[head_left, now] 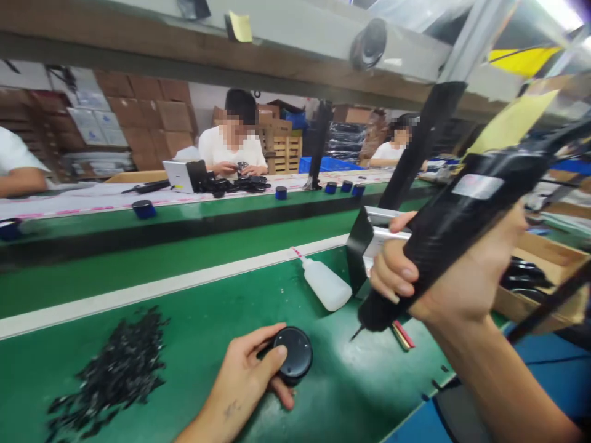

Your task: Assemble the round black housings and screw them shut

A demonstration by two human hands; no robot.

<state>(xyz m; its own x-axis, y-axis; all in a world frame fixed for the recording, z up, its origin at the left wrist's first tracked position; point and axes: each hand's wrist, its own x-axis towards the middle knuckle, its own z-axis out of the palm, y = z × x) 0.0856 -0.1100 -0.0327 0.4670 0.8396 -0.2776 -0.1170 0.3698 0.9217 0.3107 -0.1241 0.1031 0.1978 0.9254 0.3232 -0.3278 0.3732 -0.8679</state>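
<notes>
My left hand [256,366] grips a round black cap-like part [294,354] just above the green bench, thumb on its flat face and fingers beneath. Small marks or holes show on that face. My right hand [443,277] is wrapped round a black electric screwdriver [462,212], held tilted with its thin bit pointing down and left. The bit is apart from the round part, to its right. A white squeeze bottle [327,284] with a pinkish tip lies on its side beyond my hands. To the left, small black pieces [115,366] lie in a heap.
Behind the bench runs a green conveyor [207,229] with several dark blue-and-black round parts [144,209]. A metal bracket [362,246] stands by the screwdriver. At right is a cardboard box [549,246] with black parts. A shelf hangs overhead; co-workers sit across.
</notes>
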